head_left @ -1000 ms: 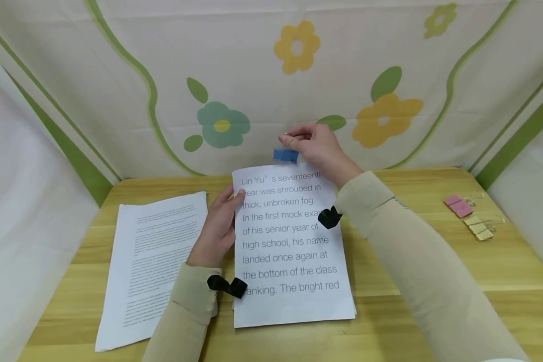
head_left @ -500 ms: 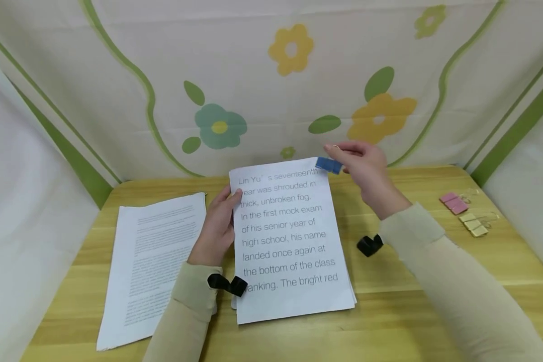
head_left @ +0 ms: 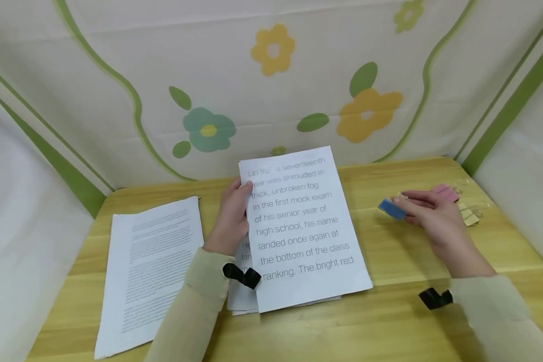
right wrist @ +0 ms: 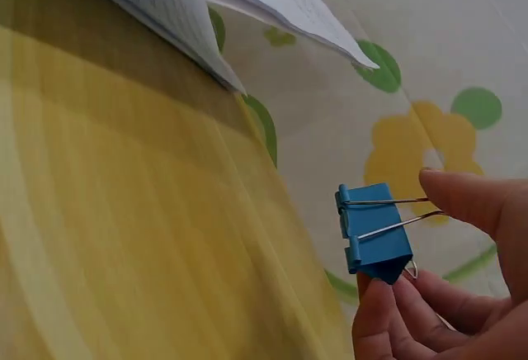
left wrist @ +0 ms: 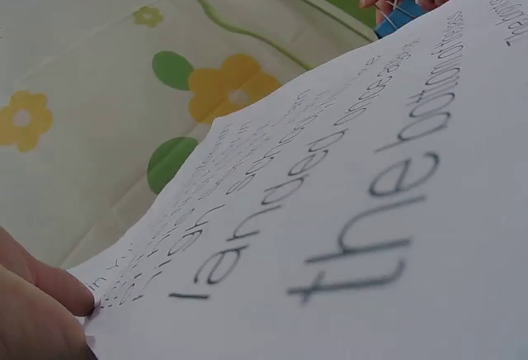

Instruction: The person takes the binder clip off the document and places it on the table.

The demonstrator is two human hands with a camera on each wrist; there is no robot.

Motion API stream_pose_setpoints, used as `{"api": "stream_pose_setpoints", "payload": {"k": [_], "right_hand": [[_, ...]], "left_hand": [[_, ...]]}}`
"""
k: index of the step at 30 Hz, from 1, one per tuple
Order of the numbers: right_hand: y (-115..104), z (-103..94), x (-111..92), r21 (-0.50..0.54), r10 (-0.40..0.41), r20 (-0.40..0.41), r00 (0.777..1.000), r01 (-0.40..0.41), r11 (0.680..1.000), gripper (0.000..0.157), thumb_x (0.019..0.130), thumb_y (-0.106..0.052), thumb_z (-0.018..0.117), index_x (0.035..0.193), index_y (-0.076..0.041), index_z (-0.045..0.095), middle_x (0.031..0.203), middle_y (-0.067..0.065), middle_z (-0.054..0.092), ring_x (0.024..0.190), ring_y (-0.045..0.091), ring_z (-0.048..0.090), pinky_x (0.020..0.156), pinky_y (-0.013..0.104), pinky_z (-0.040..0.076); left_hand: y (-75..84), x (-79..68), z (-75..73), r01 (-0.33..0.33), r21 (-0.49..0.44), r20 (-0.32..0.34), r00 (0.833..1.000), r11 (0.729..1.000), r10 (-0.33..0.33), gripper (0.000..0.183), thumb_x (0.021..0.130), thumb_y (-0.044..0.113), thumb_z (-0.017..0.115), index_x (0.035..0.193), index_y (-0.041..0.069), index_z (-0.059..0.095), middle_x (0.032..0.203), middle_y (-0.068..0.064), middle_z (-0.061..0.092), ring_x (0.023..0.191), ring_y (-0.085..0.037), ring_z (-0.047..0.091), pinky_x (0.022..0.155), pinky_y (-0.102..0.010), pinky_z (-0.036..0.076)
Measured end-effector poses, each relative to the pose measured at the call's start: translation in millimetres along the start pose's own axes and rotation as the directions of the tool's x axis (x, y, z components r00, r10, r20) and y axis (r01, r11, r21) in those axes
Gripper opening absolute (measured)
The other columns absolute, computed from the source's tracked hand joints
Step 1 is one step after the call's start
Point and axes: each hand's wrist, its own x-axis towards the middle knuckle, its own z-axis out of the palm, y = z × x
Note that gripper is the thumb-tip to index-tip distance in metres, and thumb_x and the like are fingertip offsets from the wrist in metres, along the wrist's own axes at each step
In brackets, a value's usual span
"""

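My left hand (head_left: 231, 218) pinches the left edge of a sheaf of large-print paper (head_left: 305, 226), thumb on top. The sheaf is lifted and tilted above more printed sheets (head_left: 242, 296), which show at its left and lower edges. To the right, over the table, my right hand (head_left: 441, 226) holds a blue binder clip (head_left: 392, 209) by its wire handles. In the right wrist view the clip (right wrist: 375, 228) sits between thumb and fingers, apart from the paper.
A stack of small-print pages (head_left: 151, 271) lies on the wooden table (head_left: 307, 337) at the left. Beyond my right hand lie a pink binder clip (head_left: 446, 192) and a yellow binder clip (head_left: 469, 215). A flowered cloth (head_left: 235, 60) rises behind the table.
My right hand has carried the blue binder clip from above the sheaf's top edge down to the right. My left hand has shifted the sheaf slightly right, uncovering sheets below.
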Motion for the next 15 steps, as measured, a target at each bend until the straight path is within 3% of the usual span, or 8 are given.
{"api": "stream_pose_setpoints", "payload": {"k": [5,8,10,12,15], "right_hand": [[11,-14.7,-29,0.014,0.059,-0.037,0.998,-0.058,0.998,0.041,0.097,-0.021,0.083,0.128,-0.018,0.057,0.102,-0.026,0.071,0.086,-0.003,0.073,0.075,0.015,0.06],[16,-18.8,-45,-0.114,0.074,-0.114,0.991,-0.087,0.99,0.041,0.096,-0.03,0.084,0.127,-0.023,0.057,0.098,-0.031,0.069,0.082,-0.002,0.072,0.072,0.016,0.059],[19,-18.7,-55,-0.255,0.081,-0.185,0.979,-0.128,0.958,0.045,0.095,-0.044,0.083,0.127,-0.027,0.057,0.094,-0.035,0.066,0.081,-0.002,0.069,0.07,0.018,0.058],[21,-16.4,-65,-0.384,0.082,-0.252,0.964,-0.177,0.906,0.058,0.093,-0.057,0.08,0.134,-0.023,0.057,0.09,-0.039,0.061,0.078,-0.001,0.065,0.067,0.022,0.056],[22,-10.1,-78,-0.492,0.093,-0.324,0.941,-0.252,0.833,0.084,0.091,-0.069,0.075,0.148,-0.01,0.055,0.082,-0.038,0.056,0.077,-0.001,0.058,0.063,0.026,0.053]], "left_hand": [[7.5,-1.1,-8.1,0.016,0.006,0.027,0.999,1.0,-0.016,0.043,0.116,0.02,0.04,0.159,0.016,0.048,0.145,-0.011,0.063,0.131,-0.024,0.061,0.115,-0.04,0.046],[10.5,-1.6,-11.0,0.031,0.011,0.041,0.999,0.999,-0.032,0.046,0.116,0.018,0.039,0.161,0.014,0.044,0.148,-0.012,0.062,0.138,-0.027,0.059,0.121,-0.043,0.045],[12.2,-0.9,-12.2,0.042,0.019,0.044,0.998,0.999,-0.043,0.046,0.115,0.016,0.041,0.161,0.011,0.044,0.148,-0.013,0.062,0.138,-0.028,0.06,0.12,-0.043,0.047],[13.8,-0.3,-12.2,0.058,0.022,0.042,0.997,0.998,-0.059,0.045,0.115,0.015,0.044,0.159,0.009,0.046,0.145,-0.013,0.063,0.134,-0.028,0.062,0.117,-0.042,0.05],[14.6,-0.1,-11.5,0.076,0.028,0.04,0.996,0.997,-0.077,0.04,0.114,0.016,0.049,0.153,0.006,0.052,0.137,-0.014,0.067,0.124,-0.026,0.066,0.111,-0.039,0.053]]}}
